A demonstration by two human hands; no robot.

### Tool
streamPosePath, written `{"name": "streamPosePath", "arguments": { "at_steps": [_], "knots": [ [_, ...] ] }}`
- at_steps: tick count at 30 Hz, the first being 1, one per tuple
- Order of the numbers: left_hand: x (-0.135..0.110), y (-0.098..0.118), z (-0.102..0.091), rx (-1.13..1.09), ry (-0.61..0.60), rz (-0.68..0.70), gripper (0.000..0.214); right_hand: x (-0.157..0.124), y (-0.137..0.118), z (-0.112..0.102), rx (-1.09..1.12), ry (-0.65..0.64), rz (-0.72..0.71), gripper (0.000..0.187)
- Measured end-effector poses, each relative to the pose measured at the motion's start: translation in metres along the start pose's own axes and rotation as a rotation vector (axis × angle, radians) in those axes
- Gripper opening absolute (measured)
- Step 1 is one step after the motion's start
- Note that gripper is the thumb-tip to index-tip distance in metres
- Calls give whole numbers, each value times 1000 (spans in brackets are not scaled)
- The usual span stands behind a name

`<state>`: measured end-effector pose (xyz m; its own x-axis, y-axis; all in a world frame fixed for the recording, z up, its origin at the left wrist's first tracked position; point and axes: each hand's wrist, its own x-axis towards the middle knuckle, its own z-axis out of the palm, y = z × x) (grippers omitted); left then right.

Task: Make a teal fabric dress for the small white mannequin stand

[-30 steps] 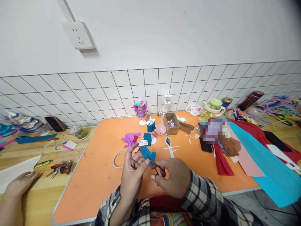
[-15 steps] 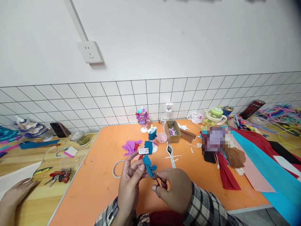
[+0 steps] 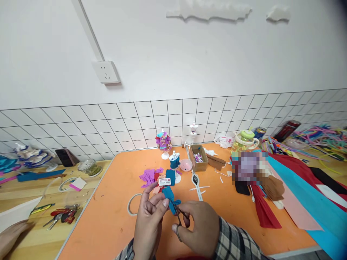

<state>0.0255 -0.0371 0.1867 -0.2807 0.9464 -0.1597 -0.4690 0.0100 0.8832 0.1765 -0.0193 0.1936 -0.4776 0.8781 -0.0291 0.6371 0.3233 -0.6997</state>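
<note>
Between thumb and fingers, my left hand (image 3: 151, 216) pinches a small piece of blue crepe paper (image 3: 168, 195) above the orange table (image 3: 103, 224). My right hand (image 3: 202, 222) has its fingers through the handles of a pair of scissors (image 3: 178, 220). The blades meet the lower edge of the blue piece; whether they cut through it I cannot tell. Just beyond my hands stands a small white dress form with a blue bodice (image 3: 175, 160). Purple crepe paper (image 3: 150, 177) and a white labelled box (image 3: 165, 181) lie close to my left fingertips.
A roll of tape (image 3: 129, 205) lies left of my hands. Behind are a pink bowl (image 3: 185, 165), a cardboard box (image 3: 200, 165) and a dress form in purple (image 3: 163, 142). A teapot (image 3: 245, 141) and paper sheets (image 3: 300, 195) are to the right. Another person's hand (image 3: 13, 234) rests at far left.
The view has tilted up slightly. The scissor handles have spread wider apart while the blades stay at the blue piece. The other person's hand has shifted down and left.
</note>
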Motion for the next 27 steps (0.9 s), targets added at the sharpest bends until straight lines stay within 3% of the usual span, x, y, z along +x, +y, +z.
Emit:
{"name": "streamPosePath", "arguments": {
  "at_steps": [9,27],
  "knots": [
    [-1,-7,-2,-54,-42,0,62,-1,-4,-1,38,0,-6,12],
    [-1,-10,-2,-41,20,27,61,-1,-4,1,69,-2,15,13]
  ]
}}
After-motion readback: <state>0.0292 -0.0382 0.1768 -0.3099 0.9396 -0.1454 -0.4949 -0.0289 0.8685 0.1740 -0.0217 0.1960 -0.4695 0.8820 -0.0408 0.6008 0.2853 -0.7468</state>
